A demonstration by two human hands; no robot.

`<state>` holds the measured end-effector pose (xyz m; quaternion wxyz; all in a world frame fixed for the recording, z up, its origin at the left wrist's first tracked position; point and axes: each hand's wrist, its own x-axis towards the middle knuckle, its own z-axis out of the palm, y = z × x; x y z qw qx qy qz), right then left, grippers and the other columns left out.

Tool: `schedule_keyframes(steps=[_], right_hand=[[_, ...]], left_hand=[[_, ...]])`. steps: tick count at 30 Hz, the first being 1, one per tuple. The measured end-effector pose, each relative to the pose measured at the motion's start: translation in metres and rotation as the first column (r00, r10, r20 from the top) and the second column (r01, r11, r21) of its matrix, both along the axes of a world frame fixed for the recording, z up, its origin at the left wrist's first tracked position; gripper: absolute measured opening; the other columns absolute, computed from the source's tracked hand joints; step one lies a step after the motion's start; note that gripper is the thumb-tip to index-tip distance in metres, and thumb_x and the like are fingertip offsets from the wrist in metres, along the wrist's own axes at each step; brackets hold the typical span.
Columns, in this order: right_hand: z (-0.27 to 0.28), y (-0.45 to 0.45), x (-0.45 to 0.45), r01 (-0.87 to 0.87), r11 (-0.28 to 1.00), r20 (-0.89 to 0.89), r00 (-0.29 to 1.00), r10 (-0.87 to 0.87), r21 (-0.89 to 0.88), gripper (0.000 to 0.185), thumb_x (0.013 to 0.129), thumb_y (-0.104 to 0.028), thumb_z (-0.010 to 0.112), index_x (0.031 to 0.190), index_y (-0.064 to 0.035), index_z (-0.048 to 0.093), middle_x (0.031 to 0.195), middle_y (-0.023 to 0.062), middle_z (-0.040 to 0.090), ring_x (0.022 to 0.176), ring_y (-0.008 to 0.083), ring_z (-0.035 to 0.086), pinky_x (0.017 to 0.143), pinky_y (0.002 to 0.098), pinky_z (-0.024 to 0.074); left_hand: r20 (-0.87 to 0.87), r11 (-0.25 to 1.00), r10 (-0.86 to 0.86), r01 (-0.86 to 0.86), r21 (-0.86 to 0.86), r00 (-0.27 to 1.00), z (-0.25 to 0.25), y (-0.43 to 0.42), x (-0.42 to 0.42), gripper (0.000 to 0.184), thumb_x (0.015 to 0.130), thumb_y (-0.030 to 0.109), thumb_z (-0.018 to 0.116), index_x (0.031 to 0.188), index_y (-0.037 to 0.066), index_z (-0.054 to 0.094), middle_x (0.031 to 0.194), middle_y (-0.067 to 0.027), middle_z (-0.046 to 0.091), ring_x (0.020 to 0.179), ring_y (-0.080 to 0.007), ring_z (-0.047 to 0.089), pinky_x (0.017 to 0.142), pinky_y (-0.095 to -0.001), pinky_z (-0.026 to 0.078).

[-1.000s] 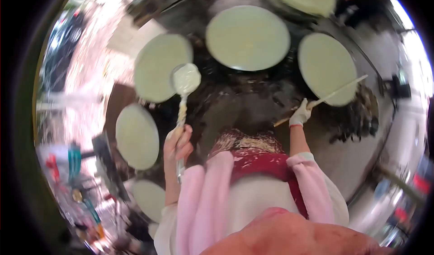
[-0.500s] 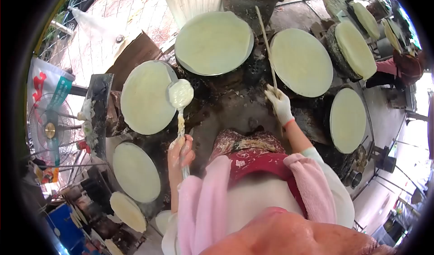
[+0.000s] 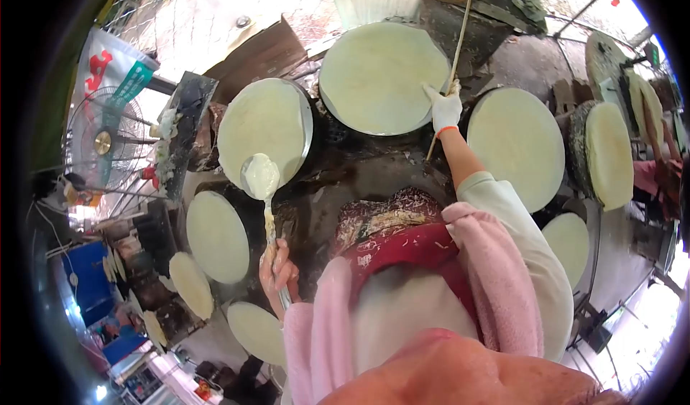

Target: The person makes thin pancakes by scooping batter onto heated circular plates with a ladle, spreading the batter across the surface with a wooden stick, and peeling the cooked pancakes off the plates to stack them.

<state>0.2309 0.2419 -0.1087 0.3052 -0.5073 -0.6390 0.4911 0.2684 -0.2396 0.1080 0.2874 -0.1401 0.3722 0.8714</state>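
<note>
My left hand (image 3: 279, 272), bare and smeared with batter, is closed around the handle of a ladle (image 3: 260, 178). Pale batter fills its bowl, which hangs over the lower edge of the left griddle's round flatbread (image 3: 262, 128). My right hand (image 3: 443, 109) wears a white glove with an orange band at the wrist. A long thin wooden stick (image 3: 461, 35) is gripped in it, slanting up past the middle griddle. Thumb or fingertip of that hand reaches the right edge of the large round flatbread (image 3: 384, 78) there; whether it touches I cannot tell.
More griddles carry pale flatbreads: one on the right (image 3: 516, 150), one at lower left (image 3: 218, 237). A thick stack of flatbreads (image 3: 609, 157) stands farther right. A fan (image 3: 103, 143) is at the left, near a cardboard sheet (image 3: 259, 60). Another person's arm (image 3: 665, 168) shows at far right.
My right hand has moved left and up with the stick, from the right griddle to the middle one's edge. The view has turned, and the ladle still holds batter.
</note>
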Motion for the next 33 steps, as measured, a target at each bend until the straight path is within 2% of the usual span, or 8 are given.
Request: schedule_keyframes(steps=[2, 8, 14, 17, 18, 24, 28, 33], right_hand=[[0.002, 0.003, -0.011, -0.015, 0.999, 0.010, 1.000, 0.015, 0.049, 0.064, 0.076, -0.021, 0.081, 0.130, -0.0007, 0.055, 0.117, 0.0107, 0.068, 0.104, 0.0198, 0.065, 0.092, 0.0299, 0.0476], [0.037, -0.018, -0.036, -0.072, 0.988, -0.065, 0.995, 0.081, 0.137, 0.060, 0.080, -0.014, 0.071, 0.134, 0.0028, 0.051, 0.123, 0.0191, 0.066, 0.113, 0.0274, 0.065, 0.096, 0.0319, 0.0475], [0.119, -0.047, -0.058, -0.089, 0.980, -0.339, 0.930, 0.145, 0.175, 0.050, 0.078, -0.007, 0.072, 0.125, 0.0054, 0.058, 0.115, 0.0129, 0.069, 0.100, 0.0178, 0.067, 0.088, 0.0290, 0.0517], [0.190, -0.040, -0.032, -0.142, 0.990, -0.550, 0.828, 0.111, -0.014, 0.039, 0.076, -0.002, 0.074, 0.113, 0.0055, 0.063, 0.098, 0.0084, 0.070, 0.086, 0.0152, 0.067, 0.077, 0.0284, 0.0546], [0.208, -0.027, -0.012, -0.128, 0.990, -0.533, 0.842, 0.080, -0.054, 0.037, 0.076, -0.001, 0.074, 0.111, 0.0053, 0.064, 0.096, 0.0082, 0.070, 0.084, 0.0151, 0.067, 0.076, 0.0283, 0.0546], [0.275, 0.086, 0.157, -0.122, 0.991, -0.112, 0.987, 0.114, -0.063, 0.041, 0.074, -0.005, 0.078, 0.113, 0.0034, 0.066, 0.096, 0.0070, 0.069, 0.083, 0.0145, 0.066, 0.070, 0.0291, 0.0540], [0.347, 0.164, 0.282, -0.117, 0.943, 0.396, 0.918, -0.017, 0.312, 0.048, 0.074, -0.005, 0.075, 0.119, 0.0042, 0.062, 0.108, 0.0051, 0.067, 0.088, 0.0159, 0.065, 0.082, 0.0287, 0.0526], [0.367, 0.242, 0.358, -0.352, 0.640, 0.610, 0.757, -0.233, 0.683, 0.045, 0.080, -0.017, 0.066, 0.123, -0.0049, 0.062, 0.105, 0.0127, 0.068, 0.092, 0.0266, 0.065, 0.086, 0.0366, 0.0513]], left_hand=[[0.002, 0.998, 0.034, -0.034, 0.049, 0.999, 0.001, 0.004, 0.001, 0.029, 0.106, 0.019, 0.039, 0.112, -0.007, 0.051, 0.063, 0.0051, 0.037, 0.035, 0.0004, 0.031, 0.036, -0.0168, 0.026], [-0.052, 0.983, -0.014, 0.024, 0.180, 0.999, -0.016, -0.009, -0.028, 0.034, 0.109, 0.019, 0.031, 0.120, -0.011, 0.042, 0.068, 0.0002, 0.042, 0.035, -0.0032, 0.040, 0.036, -0.0197, 0.026], [-0.084, 0.989, -0.134, 0.138, 0.045, 0.987, -0.022, -0.016, -0.098, 0.030, 0.107, 0.017, 0.039, 0.120, -0.008, 0.049, 0.077, -0.0015, 0.051, 0.038, -0.0026, 0.037, 0.038, -0.0191, 0.027], [-0.062, 0.841, -0.109, 0.059, -0.538, 0.992, -0.010, 0.006, -0.128, 0.032, 0.107, 0.024, 0.041, 0.106, -0.005, 0.055, 0.059, 0.0048, 0.038, 0.033, -0.0020, 0.029, 0.032, -0.0202, 0.024], [-0.011, 0.871, -0.146, 0.124, -0.475, 0.989, -0.031, -0.005, -0.148, 0.031, 0.107, 0.024, 0.041, 0.105, -0.004, 0.056, 0.058, 0.0044, 0.038, 0.032, -0.0029, 0.028, 0.030, -0.0213, 0.021], [0.061, 0.938, -0.299, 0.305, -0.165, 0.952, -0.047, 0.021, -0.178, 0.026, 0.106, 0.023, 0.045, 0.104, -0.001, 0.054, 0.062, 0.0053, 0.036, 0.033, -0.0006, 0.027, 0.033, -0.0190, 0.024], [-0.036, 0.922, -0.377, 0.371, -0.108, 0.925, -0.042, 0.041, -0.150, 0.028, 0.106, 0.022, 0.044, 0.109, -0.005, 0.053, 0.068, 0.0041, 0.037, 0.037, 0.0002, 0.029, 0.036, -0.0173, 0.026], [-0.049, 0.960, -0.266, 0.259, -0.109, 0.963, -0.030, 0.092, -0.074, 0.028, 0.107, 0.020, 0.040, 0.112, -0.006, 0.048, 0.071, 0.0031, 0.037, 0.038, 0.0003, 0.030, 0.036, -0.0161, 0.025]])
